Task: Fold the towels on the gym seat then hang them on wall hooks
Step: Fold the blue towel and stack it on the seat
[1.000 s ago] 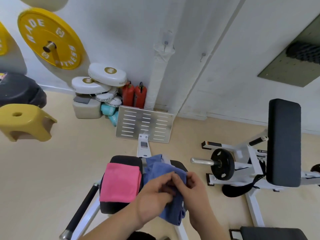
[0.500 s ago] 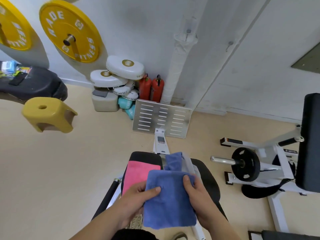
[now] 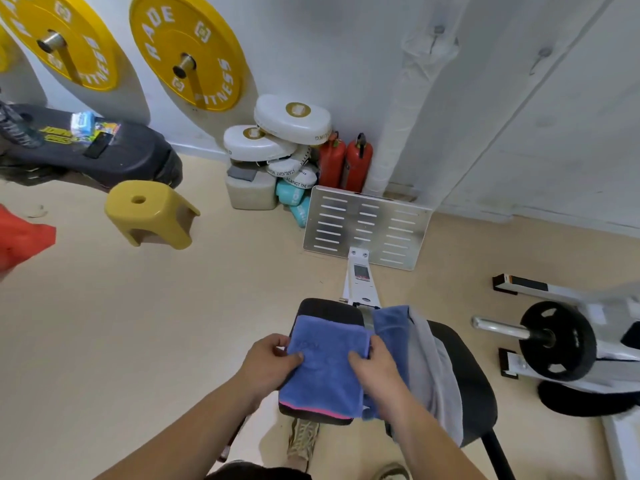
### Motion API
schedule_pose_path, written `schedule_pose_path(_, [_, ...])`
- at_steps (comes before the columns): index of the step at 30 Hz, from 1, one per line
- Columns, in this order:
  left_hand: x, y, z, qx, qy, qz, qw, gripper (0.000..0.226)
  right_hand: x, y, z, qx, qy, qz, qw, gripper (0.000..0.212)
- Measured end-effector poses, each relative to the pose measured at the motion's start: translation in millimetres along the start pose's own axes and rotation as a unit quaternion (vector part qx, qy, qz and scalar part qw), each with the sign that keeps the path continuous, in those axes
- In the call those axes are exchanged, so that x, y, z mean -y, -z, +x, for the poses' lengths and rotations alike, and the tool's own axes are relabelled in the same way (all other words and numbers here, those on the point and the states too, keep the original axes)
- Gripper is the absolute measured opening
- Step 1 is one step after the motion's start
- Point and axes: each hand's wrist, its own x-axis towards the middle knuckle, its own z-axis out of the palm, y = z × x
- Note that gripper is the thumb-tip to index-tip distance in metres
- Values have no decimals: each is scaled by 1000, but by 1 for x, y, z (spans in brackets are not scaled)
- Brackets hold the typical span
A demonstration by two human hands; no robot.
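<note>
A folded blue towel (image 3: 325, 368) lies on the left black seat pad (image 3: 329, 308), on top of a pink towel (image 3: 313, 411) that shows only as a thin edge at the front. My left hand (image 3: 268, 365) grips the blue towel's left edge, thumb on top. My right hand (image 3: 375, 367) grips its right edge the same way. Beside it, an unfolded blue towel (image 3: 389, 323) and a grey towel (image 3: 431, 368) drape over the gap and the right seat pad (image 3: 474, 386). Two wall hooks (image 3: 439, 30) (image 3: 544, 53) sit high on the white wall.
A metal footplate (image 3: 367, 226) stands ahead of the seat. A yellow stool (image 3: 149, 211) is on the floor to the left. White pads (image 3: 292, 119) and red extinguishers (image 3: 346, 161) crowd the wall corner. A barbell plate (image 3: 557, 341) lies at the right. My shoes (image 3: 304, 436) are under the seat.
The folded blue towel has gone from held in front of me down and left onto the pink towel, covering it. Both hands went with it. The view shifted left.
</note>
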Motion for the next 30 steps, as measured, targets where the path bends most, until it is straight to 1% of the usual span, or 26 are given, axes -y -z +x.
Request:
schedule_pose_path(2, [9, -7, 6, -35, -25, 69, 997, 18, -8, -7, 3, -21, -1, -9, 1000, 23])
schedule_pose_path(4, [13, -9, 9, -47, -43, 93, 994, 21, -10, -9, 7, -50, 16, -28, 998, 24])
schedule_pose_path(6, [15, -8, 9, -44, -56, 136, 988, 32, -11, -8, 12, -68, 45, -69, 994, 26])
schedule_pose_path(7, [15, -7, 7, -59, -78, 179, 979, 42, -13, -7, 14, -80, 61, -96, 990, 32])
schedule_pose_path(8, [16, -5, 5, -95, -134, 231, 959, 52, -16, -6, 15, -102, 76, -137, 982, 42])
schedule_pose_path(9, [15, -4, 3, -126, -215, 286, 925, 57, -19, -4, 15, -129, 101, -185, 969, 54])
schedule_pose_path(10, [15, -5, 1, -136, -304, 330, 883, 57, -18, -2, 11, -148, 122, -234, 953, 66])
schedule_pose_path(11, [13, -5, -1, -117, -375, 369, 842, 57, -18, 0, 8, -155, 151, -272, 938, 73])
schedule_pose_path(12, [13, -6, 0, -73, -413, 401, 814, 59, -18, 1, 3, -143, 188, -305, 923, 77])
schedule_pose_path(13, [14, -7, 1, -25, -411, 425, 806, 63, -20, 2, 1, -113, 221, -341, 906, 78])
schedule_pose_path(14, [17, -8, 2, 19, -383, 449, 807, 68, -20, 3, -4, -72, 237, -382, 891, 80])
schedule_pose_path(16, [22, -6, 3, 55, -340, 481, 806, 80, -27, 4, -5, 5, 222, -455, 863, 91])
schedule_pose_path(18, [19, -4, 1, 87, -294, 495, 813, 88, -35, 6, 0, 36, 194, -477, 857, 101])
schedule_pose_path(19, [14, -4, 0, 93, -281, 501, 813, 89, -40, 6, 4, 39, 190, -472, 860, 103])
schedule_pose_path(22, [16, -10, 3, 69, -272, 514, 811, 91, -52, 3, 13, 24, 196, -456, 868, 106])
schedule_pose_path(25, [31, -16, 8, 65, -289, 530, 795, 99, -65, 1, 20, 4, 214, -461, 861, 107])
schedule_pose_path(26, [34, -20, 11, 64, -291, 544, 784, 99, -66, 0, 21, -3, 220, -462, 859, 107])
schedule_pose_path(28, [32, -25, 13, 37, -307, 558, 770, 95, -66, 0, 23, -14, 234, -469, 851, 106])
schedule_pose_path(30, [26, -27, 12, 29, -313, 559, 767, 94, -64, -1, 23, -21, 238, -485, 841, 107])
